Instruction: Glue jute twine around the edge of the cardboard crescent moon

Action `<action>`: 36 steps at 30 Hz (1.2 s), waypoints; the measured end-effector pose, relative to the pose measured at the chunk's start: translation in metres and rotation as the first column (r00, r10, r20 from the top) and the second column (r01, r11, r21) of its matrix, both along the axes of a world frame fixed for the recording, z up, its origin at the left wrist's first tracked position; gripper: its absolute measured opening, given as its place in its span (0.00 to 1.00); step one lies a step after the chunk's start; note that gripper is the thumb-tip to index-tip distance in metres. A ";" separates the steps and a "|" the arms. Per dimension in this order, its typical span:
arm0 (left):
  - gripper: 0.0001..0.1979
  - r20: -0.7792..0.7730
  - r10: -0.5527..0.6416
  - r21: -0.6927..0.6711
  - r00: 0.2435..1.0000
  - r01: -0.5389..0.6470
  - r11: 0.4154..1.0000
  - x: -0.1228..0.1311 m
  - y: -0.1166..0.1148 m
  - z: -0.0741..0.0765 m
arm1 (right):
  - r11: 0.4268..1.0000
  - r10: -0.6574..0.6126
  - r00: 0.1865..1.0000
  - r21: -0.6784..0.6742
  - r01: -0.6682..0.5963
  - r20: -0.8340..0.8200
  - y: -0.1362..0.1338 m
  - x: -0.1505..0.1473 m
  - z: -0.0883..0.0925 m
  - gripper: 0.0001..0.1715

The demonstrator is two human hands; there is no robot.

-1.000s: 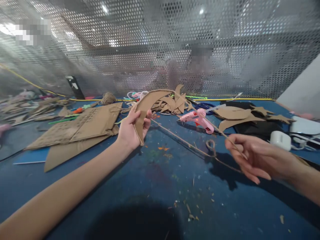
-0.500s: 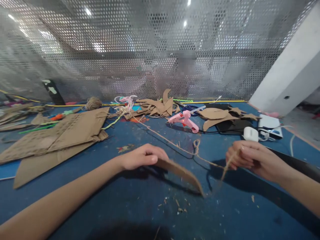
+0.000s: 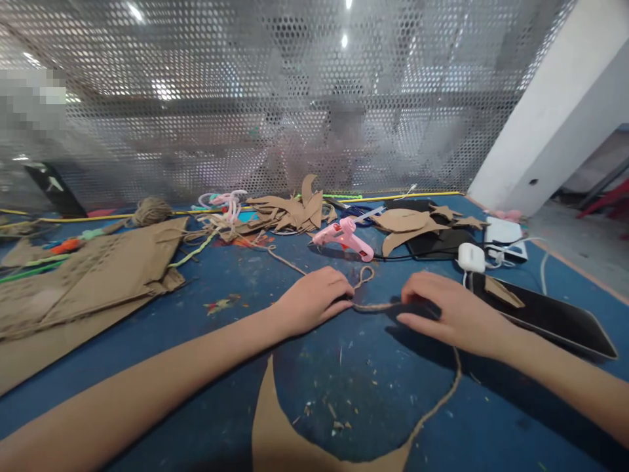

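Observation:
My left hand [image 3: 314, 301] lies knuckles up on the blue table [image 3: 147, 341], its fingertips closed on a brown twine [image 3: 373, 306]. My right hand [image 3: 449, 311] rests a little to the right, fingers curled down over the same twine. The twine runs taut between both hands, then loops under my right hand down to the tip of a curved cardboard crescent [image 3: 275, 439] lying flat near the front edge. Another length of it leads back past a small loop toward the pile at the rear.
A pink glue gun [image 3: 344, 237] lies behind the hands. Cardboard sheets [image 3: 98, 269] cover the left side, cardboard scraps [image 3: 289, 210] and a twine ball [image 3: 152, 211] sit at the back. A white charger [image 3: 470, 257] and a black tablet [image 3: 545, 314] lie right. Perforated metal screen stands behind.
My left hand lowered the cardboard crescent from the air onto the table and let it go. Both hands then came together on the twine in front of the glue gun.

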State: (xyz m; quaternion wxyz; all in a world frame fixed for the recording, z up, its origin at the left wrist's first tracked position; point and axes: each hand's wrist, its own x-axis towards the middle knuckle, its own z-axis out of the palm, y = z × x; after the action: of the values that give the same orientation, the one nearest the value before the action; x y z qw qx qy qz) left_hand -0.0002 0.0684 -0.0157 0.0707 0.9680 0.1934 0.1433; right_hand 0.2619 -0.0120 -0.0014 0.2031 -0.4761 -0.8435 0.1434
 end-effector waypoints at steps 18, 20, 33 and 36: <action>0.15 -0.286 0.557 0.068 0.780 -0.563 0.823 -0.107 0.008 0.016 | 0.978 -0.162 0.888 0.192 0.085 0.431 0.021 -0.014 -0.020 0.12; 0.15 -0.408 0.529 0.086 0.744 -0.545 0.834 -0.116 0.013 0.018 | 0.982 -0.152 0.889 0.166 0.088 0.432 0.022 -0.007 -0.023 0.15; 0.21 -0.238 0.429 0.117 0.871 -0.413 0.903 -0.123 0.020 0.015 | 0.984 -0.151 0.884 0.154 0.091 0.443 0.033 0.005 -0.026 0.15; 0.20 -0.152 0.455 0.177 0.878 -0.428 0.886 -0.122 0.020 0.014 | 0.971 -0.176 0.906 0.221 0.094 0.384 0.039 0.014 -0.028 0.15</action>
State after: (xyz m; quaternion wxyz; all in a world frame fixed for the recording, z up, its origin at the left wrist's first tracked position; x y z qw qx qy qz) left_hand -0.1227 0.0881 -0.0017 -0.0498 0.9099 0.4047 0.0763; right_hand 0.2764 0.0268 -0.0295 0.0818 -0.5303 -0.8420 -0.0561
